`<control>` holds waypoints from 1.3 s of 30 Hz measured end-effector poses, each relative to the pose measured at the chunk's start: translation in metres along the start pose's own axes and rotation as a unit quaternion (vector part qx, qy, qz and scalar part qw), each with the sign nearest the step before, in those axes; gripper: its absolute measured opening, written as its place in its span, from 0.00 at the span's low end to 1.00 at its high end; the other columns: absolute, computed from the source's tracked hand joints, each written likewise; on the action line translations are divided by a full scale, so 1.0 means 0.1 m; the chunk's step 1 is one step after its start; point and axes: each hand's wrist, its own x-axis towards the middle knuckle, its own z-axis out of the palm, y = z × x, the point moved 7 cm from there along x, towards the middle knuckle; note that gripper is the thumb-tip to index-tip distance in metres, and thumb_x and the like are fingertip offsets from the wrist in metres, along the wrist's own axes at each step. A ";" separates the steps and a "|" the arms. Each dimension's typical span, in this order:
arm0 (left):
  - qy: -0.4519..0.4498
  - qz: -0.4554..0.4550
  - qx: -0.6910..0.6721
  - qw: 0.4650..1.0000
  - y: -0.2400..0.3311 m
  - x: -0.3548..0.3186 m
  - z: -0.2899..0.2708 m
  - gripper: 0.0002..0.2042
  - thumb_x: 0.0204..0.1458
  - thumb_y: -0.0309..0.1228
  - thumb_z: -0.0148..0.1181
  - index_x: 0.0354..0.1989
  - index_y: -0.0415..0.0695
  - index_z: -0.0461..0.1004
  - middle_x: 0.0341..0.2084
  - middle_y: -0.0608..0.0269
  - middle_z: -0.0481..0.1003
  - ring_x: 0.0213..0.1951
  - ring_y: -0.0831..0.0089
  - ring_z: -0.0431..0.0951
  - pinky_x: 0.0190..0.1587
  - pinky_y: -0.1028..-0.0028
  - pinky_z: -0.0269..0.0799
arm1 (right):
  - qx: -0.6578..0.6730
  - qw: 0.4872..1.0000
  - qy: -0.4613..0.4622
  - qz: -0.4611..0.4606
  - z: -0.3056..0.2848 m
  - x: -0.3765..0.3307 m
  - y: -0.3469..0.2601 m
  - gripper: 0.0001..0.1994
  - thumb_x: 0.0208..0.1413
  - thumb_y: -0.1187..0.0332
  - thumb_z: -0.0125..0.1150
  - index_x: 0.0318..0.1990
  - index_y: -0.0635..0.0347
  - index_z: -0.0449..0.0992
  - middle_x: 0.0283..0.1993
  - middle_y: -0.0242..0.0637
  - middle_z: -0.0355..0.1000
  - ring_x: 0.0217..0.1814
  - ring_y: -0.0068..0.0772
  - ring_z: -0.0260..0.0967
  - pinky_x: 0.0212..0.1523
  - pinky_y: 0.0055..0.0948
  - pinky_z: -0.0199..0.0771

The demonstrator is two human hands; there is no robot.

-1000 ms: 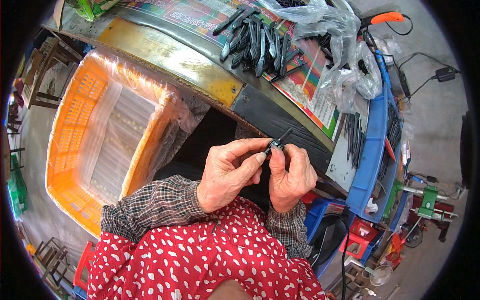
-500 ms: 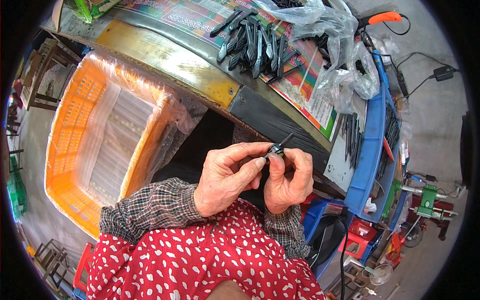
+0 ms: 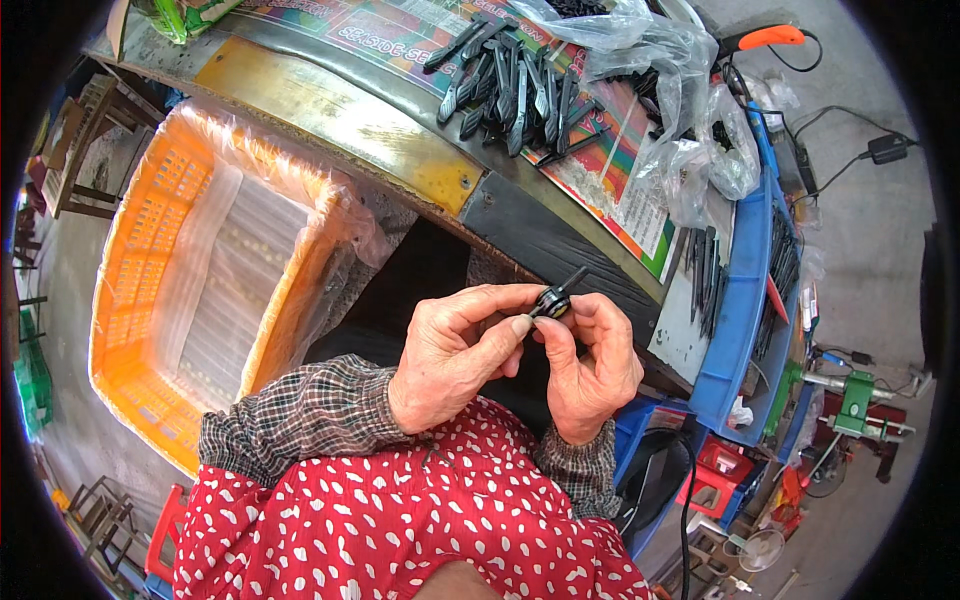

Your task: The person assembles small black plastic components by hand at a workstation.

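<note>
Black and small, the little plastic part (image 3: 553,300) sits pinched between both hands, just above the person's lap and in front of the counter (image 3: 560,240) edge. The left hand (image 3: 455,350) squeezes its near end with thumb and finger. The right hand (image 3: 590,365) is closed on it from the other side. Its long way points up and to the right, toward the pile of dark sticks (image 3: 515,75). Fingers hide its lower end. An orange crate (image 3: 150,290) stands well off to the left.
</note>
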 end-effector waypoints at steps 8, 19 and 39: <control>-0.003 0.010 0.025 1.000 0.00 0.02 0.00 0.13 0.57 0.23 0.52 0.50 0.37 0.72 0.25 0.67 0.73 0.23 0.86 0.70 0.21 0.88 0.61 | -0.100 0.992 0.017 -0.077 0.03 0.05 -0.06 0.17 0.45 0.69 0.71 0.39 0.67 0.71 0.23 0.37 0.70 0.20 0.29 0.70 0.19 0.25 0.67; -0.009 0.015 0.027 0.999 0.03 0.03 0.02 0.13 0.57 0.23 0.52 0.50 0.37 0.72 0.25 0.67 0.74 0.23 0.86 0.70 0.21 0.88 0.62 | -0.188 0.972 0.029 -0.139 0.07 0.09 -0.11 0.15 0.48 0.64 0.69 0.32 0.65 0.70 0.17 0.33 0.62 0.15 0.30 0.62 0.16 0.28 0.60; -0.003 0.034 0.034 0.999 0.00 0.00 0.00 0.13 0.58 0.24 0.53 0.51 0.37 0.72 0.29 0.66 0.74 0.25 0.85 0.71 0.23 0.88 0.65 | -0.105 0.985 0.050 -0.125 0.07 0.02 -0.10 0.19 0.46 0.64 0.70 0.40 0.65 0.70 0.26 0.37 0.69 0.20 0.31 0.68 0.20 0.28 0.67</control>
